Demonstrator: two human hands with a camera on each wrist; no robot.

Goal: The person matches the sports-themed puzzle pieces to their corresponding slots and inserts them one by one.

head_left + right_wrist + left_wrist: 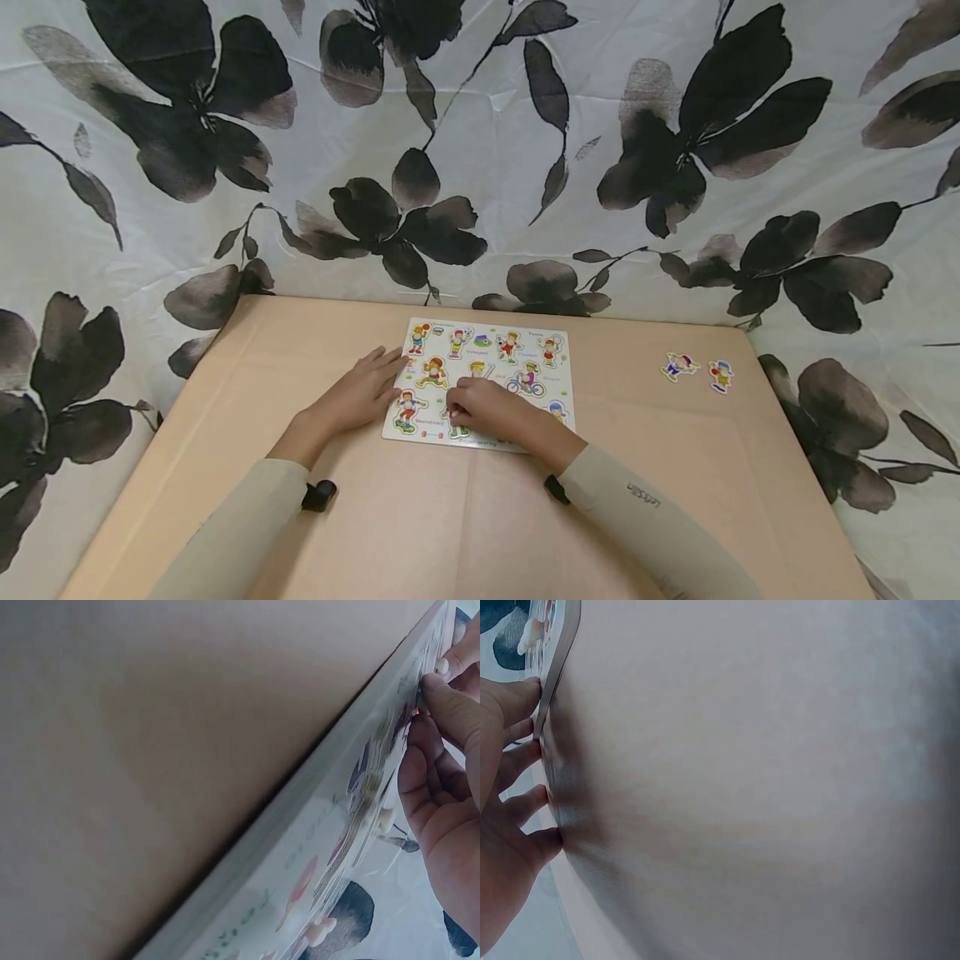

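Note:
A white puzzle board [558, 392] with colourful sports figures lies on the table. My left hand [367, 389] is at its left edge, fingers spread. In the left wrist view, that hand's thumb [517, 699] touches the board's side while other fingertips rest on the table. Over the lower middle of the board is my right hand [491, 408], its fingers curled. Seen from the right wrist, thumb and fingers [442, 765] pinch together at the board's surface. They seem to grip a puzzle piece [458, 432], mostly hidden beneath the hand.
Two loose puzzle pieces, a figure in blue and white [679, 367] and a figure in yellow [721, 377], lie on the table's right side. A tan cover spreads over the table [465, 533]. Behind it hangs a white cloth [510, 150] with dark flowers.

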